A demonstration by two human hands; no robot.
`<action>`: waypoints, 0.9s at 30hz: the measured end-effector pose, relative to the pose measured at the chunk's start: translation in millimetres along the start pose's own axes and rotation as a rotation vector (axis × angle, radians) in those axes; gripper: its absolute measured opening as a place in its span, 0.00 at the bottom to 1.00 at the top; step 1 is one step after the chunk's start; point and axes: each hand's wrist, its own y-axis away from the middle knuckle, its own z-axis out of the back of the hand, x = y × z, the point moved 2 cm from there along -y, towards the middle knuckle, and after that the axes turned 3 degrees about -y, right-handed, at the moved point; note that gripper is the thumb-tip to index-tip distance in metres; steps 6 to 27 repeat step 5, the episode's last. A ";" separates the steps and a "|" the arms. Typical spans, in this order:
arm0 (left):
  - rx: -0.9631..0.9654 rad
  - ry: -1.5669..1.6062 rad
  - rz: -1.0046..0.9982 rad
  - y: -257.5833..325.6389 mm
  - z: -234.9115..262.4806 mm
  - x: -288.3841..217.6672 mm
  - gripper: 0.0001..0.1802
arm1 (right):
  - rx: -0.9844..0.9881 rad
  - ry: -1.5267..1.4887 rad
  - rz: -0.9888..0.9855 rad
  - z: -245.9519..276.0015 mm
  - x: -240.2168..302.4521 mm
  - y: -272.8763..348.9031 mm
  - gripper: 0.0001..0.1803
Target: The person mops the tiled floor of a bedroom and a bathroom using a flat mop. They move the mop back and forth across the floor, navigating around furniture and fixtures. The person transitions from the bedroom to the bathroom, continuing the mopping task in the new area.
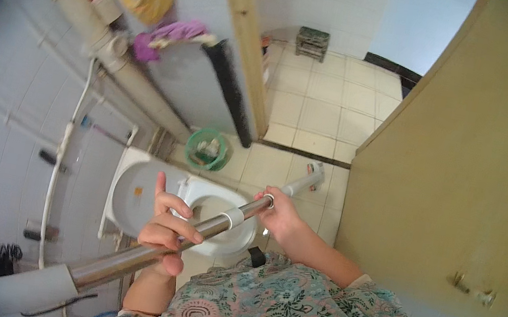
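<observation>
A long telescoping metal rod (135, 263) with white end sleeves and a white collar (233, 217) slants across my front, its near end large at the lower left and its far end toward the floor. My left hand (168, 231) is closed around the thicker tube, thumb beneath it, index finger sticking up. Farther along, my right hand (281, 215) grips the thinner section near a small ring. Below the rod sits a white toilet (221, 195) with its lid (143, 197) raised, partly hidden by my left hand and the rod.
A green basket (205, 148) holding waste stands beside the toilet. On the right is a beige door (462, 160); a doorway leads to a tiled floor with a small stool (312, 43). Pipes (76, 115) run along the left wall. A purple cloth (170, 37) lies on a ledge.
</observation>
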 end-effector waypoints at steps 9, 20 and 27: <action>-0.044 0.218 -0.079 -80.4 -80.2 57.5 0.24 | 0.027 0.014 -0.031 -26.8 101.4 -26.4 0.07; -0.044 0.218 -0.079 -80.4 -80.2 57.5 0.24 | 0.027 0.014 -0.031 -26.8 101.4 -26.4 0.07; -0.044 0.218 -0.079 -80.4 -80.2 57.5 0.24 | 0.027 0.014 -0.031 -26.8 101.4 -26.4 0.07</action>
